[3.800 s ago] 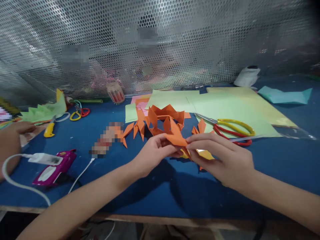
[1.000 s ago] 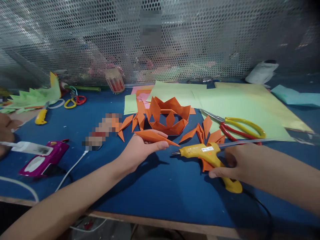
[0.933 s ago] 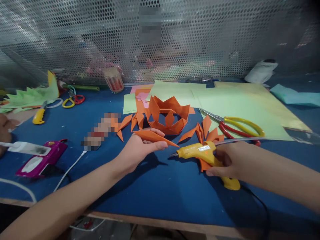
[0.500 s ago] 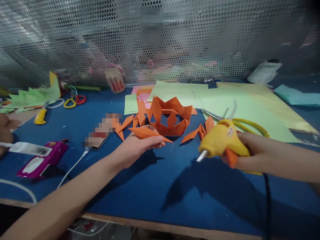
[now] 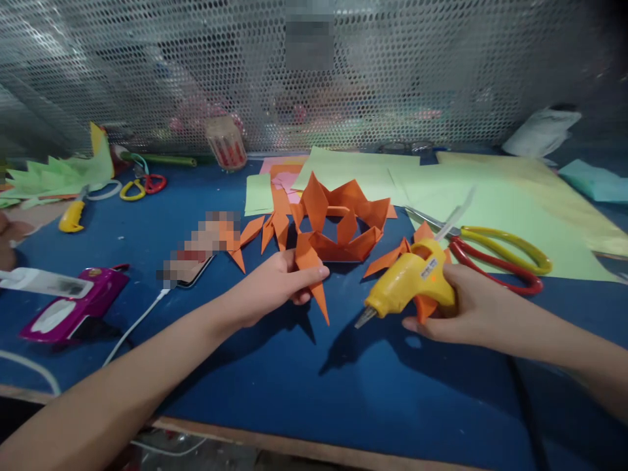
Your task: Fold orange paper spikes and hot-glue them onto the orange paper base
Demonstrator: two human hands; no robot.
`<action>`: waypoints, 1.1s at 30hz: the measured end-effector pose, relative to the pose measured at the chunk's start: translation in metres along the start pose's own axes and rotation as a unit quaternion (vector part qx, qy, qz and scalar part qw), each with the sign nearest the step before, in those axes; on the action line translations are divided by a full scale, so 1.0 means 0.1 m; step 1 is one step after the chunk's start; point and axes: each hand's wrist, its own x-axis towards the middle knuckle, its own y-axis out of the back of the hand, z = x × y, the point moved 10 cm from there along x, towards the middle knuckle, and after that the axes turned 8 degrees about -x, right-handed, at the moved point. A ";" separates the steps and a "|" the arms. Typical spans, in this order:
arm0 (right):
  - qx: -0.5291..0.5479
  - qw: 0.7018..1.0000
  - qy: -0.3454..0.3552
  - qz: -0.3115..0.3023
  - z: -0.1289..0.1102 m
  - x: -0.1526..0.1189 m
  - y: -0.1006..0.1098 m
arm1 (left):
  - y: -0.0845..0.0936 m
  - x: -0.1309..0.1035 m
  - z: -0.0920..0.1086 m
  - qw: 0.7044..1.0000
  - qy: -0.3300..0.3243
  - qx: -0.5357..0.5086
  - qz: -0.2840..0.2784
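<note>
Between the thumb and fingers of my left hand [image 5: 282, 281] is a pointed orange folded paper piece [image 5: 310, 267], its lower tip angled down to the right. My right hand [image 5: 454, 311] grips a yellow glue gun [image 5: 407, 278] with an orange trigger, its nozzle pointing down left above the blue table [image 5: 275, 392]. A ring of orange folded points [image 5: 343, 248] sits just behind my left hand. Loose orange folded pieces [image 5: 248, 235] lie left of the ring, and others [image 5: 385, 261] lie behind the glue gun.
Large scissors [image 5: 515, 252] rest on light green sheets [image 5: 490, 203] at the right. A phone [image 5: 196, 271] with a white cable and a purple device [image 5: 78, 304] lie left. A jar [image 5: 226, 144] stands before the mesh wall. Part of another person's hand [image 5: 4, 248] shows far left.
The paper piece in my left hand has turned from nearly level to steeply downward. My right hand has brought the glue gun left, closer to it, uncovering the scissors' handles.
</note>
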 end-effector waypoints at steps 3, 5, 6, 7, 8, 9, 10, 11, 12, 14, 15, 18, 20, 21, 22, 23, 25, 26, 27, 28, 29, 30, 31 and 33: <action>0.000 0.999 -0.042 -0.027 0.02 -0.03 -0.04 | -0.03 0.00 -0.08 0.999 0.025 0.025 -0.005; -0.008 0.998 -0.050 -0.026 -0.01 -0.02 -0.01 | -0.06 0.00 -0.13 0.999 0.037 0.027 -0.015; -0.005 0.998 -0.043 -0.034 -0.05 0.00 -0.03 | -0.08 0.00 -0.14 0.999 0.037 0.023 -0.021; 0.000 0.999 -0.031 -0.044 -0.08 0.01 -0.05 | -0.09 0.00 -0.15 0.999 0.036 0.018 -0.025; 0.004 0.999 -0.017 -0.048 -0.12 0.02 -0.06 | -0.10 0.00 -0.15 0.999 0.035 0.012 -0.027; 0.004 0.999 -0.005 -0.043 -0.15 0.04 -0.06 | -0.10 0.01 -0.15 0.999 0.034 0.008 -0.027; 0.000 1.000 0.004 -0.030 -0.17 0.05 -0.05 | -0.10 0.01 -0.15 0.999 0.035 0.004 -0.026; -0.008 1.000 0.009 -0.013 -0.17 0.06 -0.03 | -0.11 0.01 -0.16 0.999 0.037 0.003 -0.027; -0.018 1.000 0.011 0.003 -0.17 0.06 -0.01 | -0.11 0.01 -0.16 0.999 0.039 0.002 -0.030; -0.043 0.999 0.012 0.018 -0.17 0.06 -0.01 | -0.12 0.01 -0.16 0.999 0.041 0.001 -0.034; -0.055 0.998 0.011 0.020 -0.17 0.06 -0.01 | -0.12 0.01 -0.15 0.999 0.041 0.000 -0.036; -0.078 0.997 0.012 0.023 -0.17 0.05 -0.02 | -0.13 0.00 -0.14 0.999 0.037 -0.001 -0.040; -0.084 0.996 0.018 0.029 -0.18 0.04 -0.01 | -0.14 0.00 -0.14 0.998 0.036 0.001 -0.042; -0.088 0.995 0.019 0.032 -0.18 0.04 0.00 | -0.14 -0.01 -0.13 0.998 0.036 0.002 -0.042; -0.092 0.995 0.019 0.035 -0.17 0.04 0.00 | -0.15 -0.01 -0.14 0.998 0.037 0.002 -0.044; -0.095 0.995 0.021 0.036 -0.18 0.04 0.00 | -0.15 -0.01 -0.14 0.998 0.038 0.002 -0.044; -0.100 0.994 0.026 0.039 -0.18 0.05 0.01 | -0.16 0.00 -0.14 0.998 0.039 0.000 -0.044; -0.103 0.993 0.027 0.041 -0.18 0.05 0.01 | -0.16 0.00 -0.13 0.998 0.039 -0.001 -0.044; -0.105 0.993 0.028 0.046 -0.18 0.05 0.01 | -0.16 0.00 -0.13 0.998 0.039 0.000 -0.043; -0.105 0.993 0.029 0.049 -0.18 0.05 0.02 | -0.15 0.00 -0.13 0.998 0.040 0.001 -0.042; -0.103 0.993 0.031 0.053 -0.18 0.05 0.02 | -0.15 -0.01 -0.13 0.998 0.040 0.003 -0.041; -0.100 0.993 0.034 0.057 -0.18 0.06 0.02 | -0.14 -0.01 -0.13 0.998 0.042 0.006 -0.041; -0.097 0.993 0.040 0.059 -0.18 0.06 0.02 | -0.14 -0.01 -0.13 0.998 0.044 0.008 -0.041; -0.095 0.992 0.052 0.067 -0.20 0.06 0.03 | -0.14 -0.01 -0.13 0.998 0.045 0.009 -0.044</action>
